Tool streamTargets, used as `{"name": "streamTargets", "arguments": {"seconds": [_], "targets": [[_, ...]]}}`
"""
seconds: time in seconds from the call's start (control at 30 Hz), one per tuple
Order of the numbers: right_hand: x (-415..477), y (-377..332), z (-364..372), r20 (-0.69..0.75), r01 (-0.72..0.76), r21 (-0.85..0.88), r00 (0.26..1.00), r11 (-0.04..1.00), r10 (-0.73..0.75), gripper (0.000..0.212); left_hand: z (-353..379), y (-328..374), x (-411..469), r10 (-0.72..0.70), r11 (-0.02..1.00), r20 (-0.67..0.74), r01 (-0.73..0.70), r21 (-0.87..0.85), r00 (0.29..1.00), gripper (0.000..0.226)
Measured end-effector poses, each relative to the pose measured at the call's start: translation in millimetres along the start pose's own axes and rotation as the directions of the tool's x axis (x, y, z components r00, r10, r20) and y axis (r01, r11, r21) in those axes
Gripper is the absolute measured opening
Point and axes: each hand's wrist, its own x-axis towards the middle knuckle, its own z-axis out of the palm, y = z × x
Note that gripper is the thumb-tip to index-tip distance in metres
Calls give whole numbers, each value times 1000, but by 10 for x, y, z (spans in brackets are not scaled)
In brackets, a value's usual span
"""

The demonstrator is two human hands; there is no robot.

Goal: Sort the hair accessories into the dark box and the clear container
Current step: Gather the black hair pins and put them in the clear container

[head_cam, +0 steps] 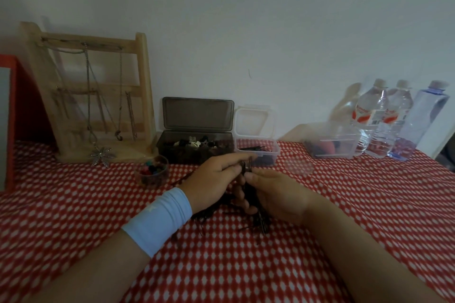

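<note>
My left hand (219, 174) and my right hand (275, 192) meet at the middle of the table, and both pinch a bunch of dark hair pins (247, 166) between the fingertips. More dark hair accessories (258, 222) lie in a loose pile under and below my hands. Behind them stands the dark box (194, 147), lid up, holding black and white pieces. The small clear container (257, 151) sits right of it, lid open, with a few dark pins inside.
A wooden jewellery stand (98, 96) with necklaces stands back left. A small round tub of coloured bits (154, 171) sits near it. Another clear tub (332, 145) and three water bottles (391, 120) stand back right. A red checked cloth (73, 216) covers the table.
</note>
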Motion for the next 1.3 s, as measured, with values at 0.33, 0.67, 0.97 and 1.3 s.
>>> {"name": "streamTargets", "arguments": {"seconds": [0.33,0.67,0.97,1.3], "targets": [[-13,23,-24,-35,-36,69,999,997,39,14,-36,-5,-3,167,960,-81,-143,241,983,32],[22,-95,77,-120,31,102,993,994,-19,15,-53,69,-32,-40,999,-69,38,-21,997,41],[285,-578,164,-406,334,185,883,924,-238,20,105,186,50,-238,950,62,219,224,969,27],[383,-570,182,-353,298,178,909,938,-221,15,95,215,73,-417,908,-146,401,-124,897,27]]}}
